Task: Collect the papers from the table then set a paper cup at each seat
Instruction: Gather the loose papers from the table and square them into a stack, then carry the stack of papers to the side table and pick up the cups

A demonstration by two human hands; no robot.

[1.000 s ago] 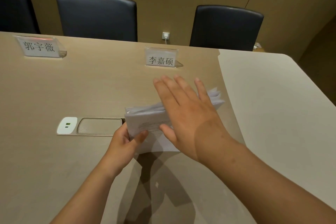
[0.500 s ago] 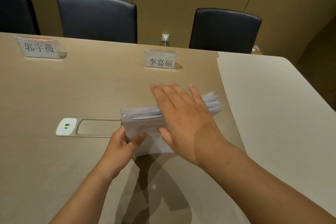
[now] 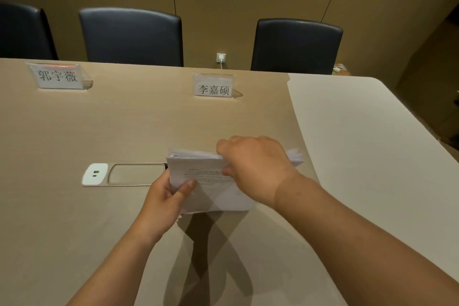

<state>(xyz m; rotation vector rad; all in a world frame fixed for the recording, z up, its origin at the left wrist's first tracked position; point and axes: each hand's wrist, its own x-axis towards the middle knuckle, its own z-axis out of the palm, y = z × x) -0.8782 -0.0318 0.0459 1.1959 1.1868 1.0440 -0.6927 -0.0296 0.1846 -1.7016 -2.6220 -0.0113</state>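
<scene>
Head view: papers (image 3: 208, 181) gripped between both hands (image 3: 253, 169).

tbl (image 3: 74, 218) near side open | far edge: 2 name cards (image 3: 214, 85) | socket panel (image 3: 124, 174) left

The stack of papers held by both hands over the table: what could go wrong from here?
1. The stack of papers is uneven; sheets fan out at its right end, past the right hand, so some may slip out.
2. The left hand pinches only the lower left corner, so loose sheets could drop onto the table.
3. The right hand's grip on the top edge may crease pages.
</scene>
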